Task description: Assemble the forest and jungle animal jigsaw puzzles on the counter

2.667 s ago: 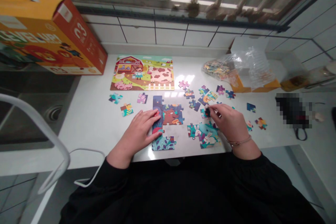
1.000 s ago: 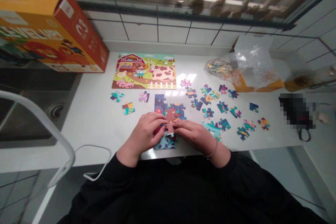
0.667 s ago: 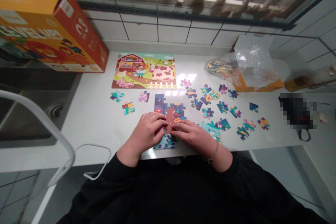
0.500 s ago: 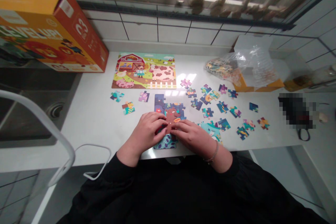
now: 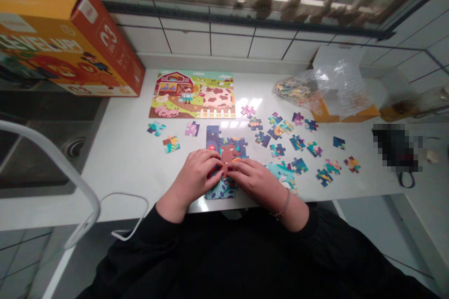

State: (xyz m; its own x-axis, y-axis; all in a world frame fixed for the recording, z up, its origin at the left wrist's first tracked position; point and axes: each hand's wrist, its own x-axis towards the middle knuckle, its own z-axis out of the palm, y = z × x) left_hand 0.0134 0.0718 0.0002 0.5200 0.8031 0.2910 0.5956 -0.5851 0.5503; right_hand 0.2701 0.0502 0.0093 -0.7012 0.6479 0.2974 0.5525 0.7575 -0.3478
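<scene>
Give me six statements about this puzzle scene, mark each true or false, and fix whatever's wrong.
1. Fingers of both the left hand and the right hand are at the partly joined puzzle. True.
2. The bracelet circles the left wrist. False: the bracelet circles the right wrist.
3. The farm picture lies beyond both hands, toward the tiled wall. True.
4. The LEVEL UP box stands at the right of the view. False: the LEVEL UP box stands at the left.
5. The purple piece with round eyes lies left of the partly joined puzzle. True.
6. The left hand holds the clear plastic bag. False: the clear plastic bag lies apart from both hands.
</scene>
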